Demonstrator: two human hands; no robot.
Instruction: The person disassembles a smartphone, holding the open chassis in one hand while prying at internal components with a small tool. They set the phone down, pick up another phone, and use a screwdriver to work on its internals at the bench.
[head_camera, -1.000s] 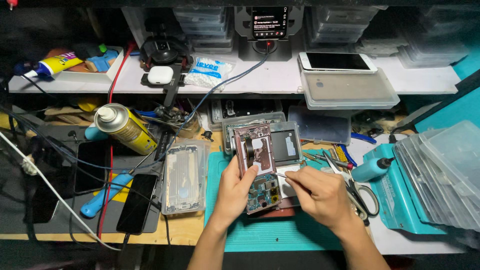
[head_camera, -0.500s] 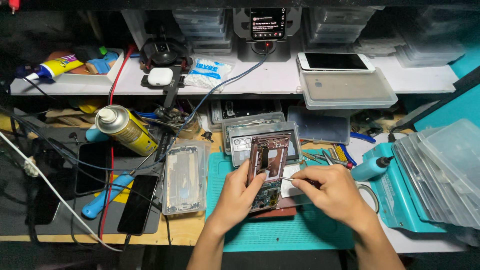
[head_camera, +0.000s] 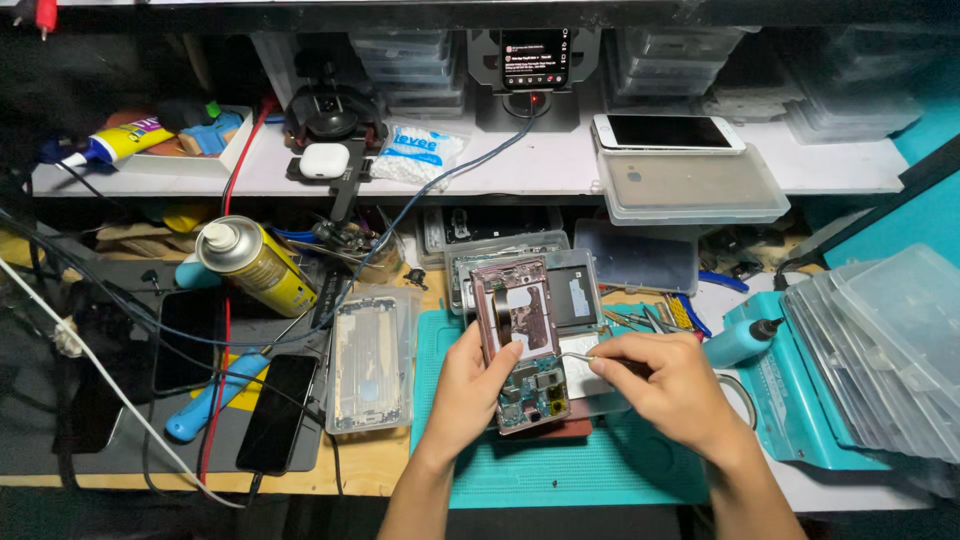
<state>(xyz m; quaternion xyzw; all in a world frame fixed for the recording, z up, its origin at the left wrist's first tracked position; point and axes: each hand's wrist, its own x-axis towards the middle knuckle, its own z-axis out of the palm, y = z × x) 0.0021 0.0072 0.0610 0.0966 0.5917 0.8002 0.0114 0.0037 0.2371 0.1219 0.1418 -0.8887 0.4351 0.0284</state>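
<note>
A second ago the opened pink smartphone with its bare circuit board (head_camera: 522, 345) lay low over the teal work mat (head_camera: 560, 470), its frame tilted back; now it stands more upright, lifted toward the clear plastic parts tray (head_camera: 560, 262). The left hand (head_camera: 470, 390) has shifted up its left edge, thumb pressed on the frame. The right hand (head_camera: 665, 385) has moved from the phone's lower right (where it sat lower and flatter) up to mid-height, pinching thin metal tweezers (head_camera: 575, 357) whose tip now reaches the board.
</note>
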